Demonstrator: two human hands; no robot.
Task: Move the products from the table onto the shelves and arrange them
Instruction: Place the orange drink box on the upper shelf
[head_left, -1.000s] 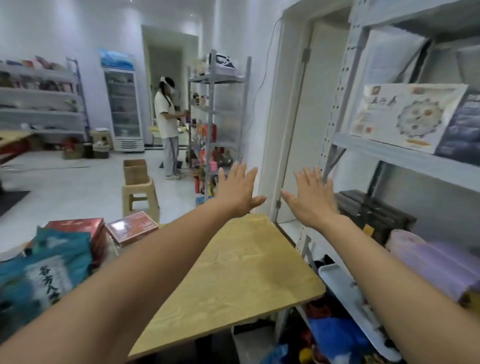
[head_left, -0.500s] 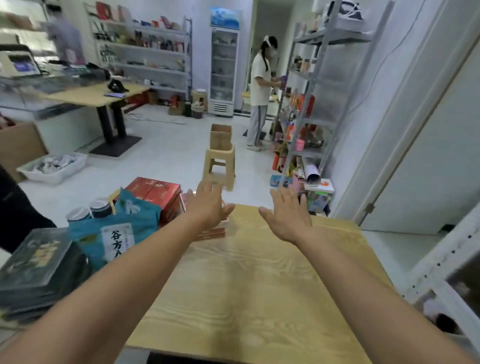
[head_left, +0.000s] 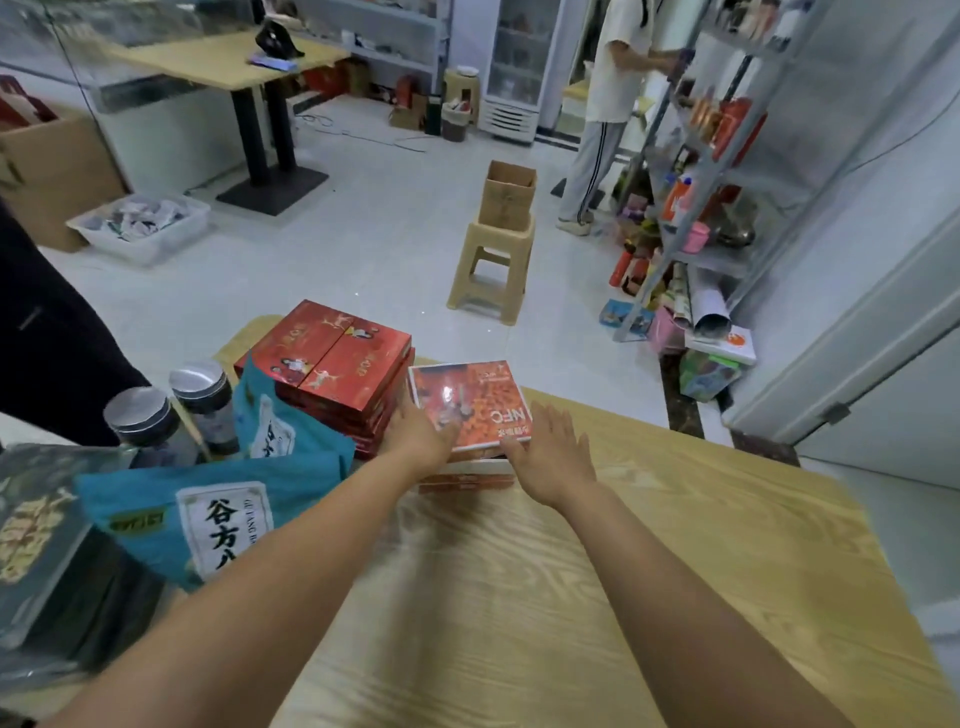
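Centre frame: left grip (head_left: 418, 436) and right grip (head_left: 550, 457), both released, flank the orange box (head_left: 470, 402); red box stack (head_left: 332, 364) crowds its left, beside two teal bags (head_left: 208, 514), two jars (head_left: 143, 415).

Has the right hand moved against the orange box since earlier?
Yes. The right hand moved in leftward to the orange box's near right corner; before, it hovered over bare table beside it.

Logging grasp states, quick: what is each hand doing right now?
Left hand: open, fingers at the left edge of the orange box.
Right hand: open, fingers straight at its near right corner.
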